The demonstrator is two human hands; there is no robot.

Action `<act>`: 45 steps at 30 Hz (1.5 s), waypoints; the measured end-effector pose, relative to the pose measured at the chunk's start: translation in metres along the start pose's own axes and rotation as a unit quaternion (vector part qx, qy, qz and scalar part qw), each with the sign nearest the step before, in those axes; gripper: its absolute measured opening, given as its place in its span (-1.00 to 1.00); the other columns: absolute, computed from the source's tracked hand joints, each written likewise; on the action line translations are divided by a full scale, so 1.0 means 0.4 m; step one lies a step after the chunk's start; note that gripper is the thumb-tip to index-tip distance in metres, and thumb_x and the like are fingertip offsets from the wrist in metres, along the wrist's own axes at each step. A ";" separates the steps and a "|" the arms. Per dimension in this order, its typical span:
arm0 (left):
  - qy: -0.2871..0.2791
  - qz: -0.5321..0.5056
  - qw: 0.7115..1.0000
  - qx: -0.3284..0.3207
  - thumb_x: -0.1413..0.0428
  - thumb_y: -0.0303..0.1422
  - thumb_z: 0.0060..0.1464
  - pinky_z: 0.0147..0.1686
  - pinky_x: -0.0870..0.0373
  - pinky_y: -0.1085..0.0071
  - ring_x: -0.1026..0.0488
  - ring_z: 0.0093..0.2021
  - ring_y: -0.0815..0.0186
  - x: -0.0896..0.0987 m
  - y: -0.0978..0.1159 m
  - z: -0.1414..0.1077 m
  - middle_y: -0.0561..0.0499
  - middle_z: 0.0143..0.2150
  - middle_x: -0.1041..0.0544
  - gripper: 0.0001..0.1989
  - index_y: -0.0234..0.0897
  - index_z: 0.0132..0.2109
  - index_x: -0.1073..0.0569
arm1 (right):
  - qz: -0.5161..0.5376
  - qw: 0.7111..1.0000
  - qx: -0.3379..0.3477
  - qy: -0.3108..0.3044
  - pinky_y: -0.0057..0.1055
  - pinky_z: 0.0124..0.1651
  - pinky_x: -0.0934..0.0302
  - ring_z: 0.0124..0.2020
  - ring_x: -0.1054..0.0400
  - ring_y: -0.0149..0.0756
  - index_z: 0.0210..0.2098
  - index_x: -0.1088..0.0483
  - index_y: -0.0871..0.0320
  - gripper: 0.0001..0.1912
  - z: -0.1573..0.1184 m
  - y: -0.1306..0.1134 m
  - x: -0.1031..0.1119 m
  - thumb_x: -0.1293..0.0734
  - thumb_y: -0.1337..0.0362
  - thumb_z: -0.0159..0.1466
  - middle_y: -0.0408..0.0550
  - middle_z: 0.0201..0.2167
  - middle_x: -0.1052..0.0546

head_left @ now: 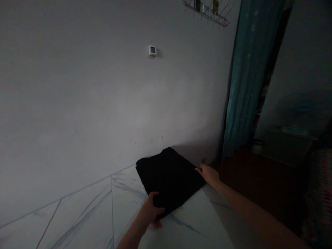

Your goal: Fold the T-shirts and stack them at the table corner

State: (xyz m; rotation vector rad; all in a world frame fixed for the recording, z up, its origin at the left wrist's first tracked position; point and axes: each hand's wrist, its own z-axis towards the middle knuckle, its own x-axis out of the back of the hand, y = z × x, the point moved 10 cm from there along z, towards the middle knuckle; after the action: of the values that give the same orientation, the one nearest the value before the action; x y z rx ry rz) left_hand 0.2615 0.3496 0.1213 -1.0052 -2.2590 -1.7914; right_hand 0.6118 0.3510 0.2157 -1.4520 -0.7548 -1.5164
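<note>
A piece of folded black cloth [172,180] lies on the marble-patterned surface [129,186], its far edge up against the wall. Its exact kind is too dark to tell. My left hand [149,211] grips the near left edge, with a finger and thumb over the top and the other fingers hidden. On the right side, my right hand [209,174] pinches the cloth's edge between thumb and fingers. Something pinkish [155,224], blurred, shows just below my left hand.
A grey wall [103,97] rises behind the surface, with a small white device [152,51] and a wire rack [207,14] higher up. To the right hang teal curtains [246,79]. Beyond them, a low cabinet [287,145] stands on the dark floor.
</note>
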 end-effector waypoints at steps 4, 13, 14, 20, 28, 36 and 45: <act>0.081 0.098 0.992 0.025 -0.09 -0.25 0.10 -0.57 -0.42 0.41 -0.50 -0.61 0.28 0.183 -0.002 0.067 -0.02 -0.44 -0.59 -0.64 -0.29 0.02 -0.40 | -0.034 0.999 0.020 0.004 -0.29 -0.22 -0.25 -0.13 -0.49 -0.01 -0.18 -0.47 0.23 -0.69 0.022 -0.038 0.004 -0.23 0.11 0.38 0.21 -0.23 -0.58; 0.232 0.147 0.960 0.048 0.01 -0.10 0.16 -0.12 -0.43 0.30 -0.55 -0.04 0.02 0.405 0.077 0.305 -0.30 -0.19 -0.63 -0.58 -0.35 -0.38 -0.54 | -0.044 0.989 0.130 0.061 -0.19 0.11 -0.18 0.12 -0.32 0.00 0.11 -0.35 0.25 -0.56 0.098 -0.244 -0.022 -0.18 0.11 0.38 0.24 0.11 -0.41; 0.242 0.143 0.958 0.059 0.00 -0.08 0.15 -0.11 -0.43 0.28 -0.54 -0.01 -0.01 0.401 0.076 0.316 -0.32 -0.14 -0.62 -0.58 -0.36 -0.33 -0.54 | -0.038 0.986 0.152 0.062 -0.17 0.16 -0.15 0.17 -0.28 0.00 0.17 -0.31 0.24 -0.52 0.104 -0.268 -0.036 -0.16 0.10 0.38 0.24 0.18 -0.35; 0.321 0.119 0.931 0.128 -0.06 -0.15 0.09 -0.07 -0.43 0.17 -0.46 0.10 -0.07 0.395 0.052 0.312 -0.42 0.09 -0.48 -0.46 -0.47 0.10 -0.31 | -0.014 0.986 0.166 -0.002 -0.04 0.28 0.02 0.34 -0.04 0.02 0.32 -0.16 0.14 -0.39 0.144 -0.307 -0.136 -0.04 -0.04 0.40 0.20 0.37 -0.09; 0.335 0.117 0.932 0.079 -0.03 -0.38 0.09 -0.16 -0.41 0.30 -0.53 -0.04 0.11 0.407 0.080 0.300 -0.21 -0.06 -0.57 -0.69 -0.31 0.00 -0.34 | -0.026 0.985 0.163 -0.049 -0.01 0.34 0.19 0.40 0.13 -0.06 0.37 -0.04 0.04 -0.34 0.149 -0.295 -0.162 0.04 -0.12 0.40 0.10 0.41 0.01; 0.336 0.203 0.919 0.024 -0.04 -0.46 0.10 -0.20 -0.37 0.33 -0.51 -0.12 0.14 0.408 0.115 0.288 -0.16 -0.16 -0.56 -0.87 -0.27 -0.20 -0.46 | -0.033 0.984 0.153 -0.079 0.06 0.35 0.25 0.40 0.16 -0.04 0.38 -0.02 0.03 -0.33 0.152 -0.309 -0.149 0.05 -0.13 0.40 0.11 0.41 0.03; 0.347 0.378 0.849 -0.125 0.03 -0.24 0.20 0.18 -0.23 0.06 -0.28 0.24 -0.08 0.121 0.274 0.227 -0.29 0.26 -0.35 -0.52 -0.36 0.20 -0.37 | -0.023 0.976 0.194 -0.099 0.01 0.35 0.27 0.43 0.27 -0.08 0.39 0.07 -0.07 -0.39 0.242 -0.452 -0.172 0.07 -0.08 0.42 -0.01 0.45 0.18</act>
State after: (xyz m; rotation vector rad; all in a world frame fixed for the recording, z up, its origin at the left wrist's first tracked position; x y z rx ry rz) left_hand 0.3117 0.4627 0.2068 -0.8834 -1.0141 -1.6814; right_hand 0.4890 0.5265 0.1868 -1.3035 -1.1421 -1.1823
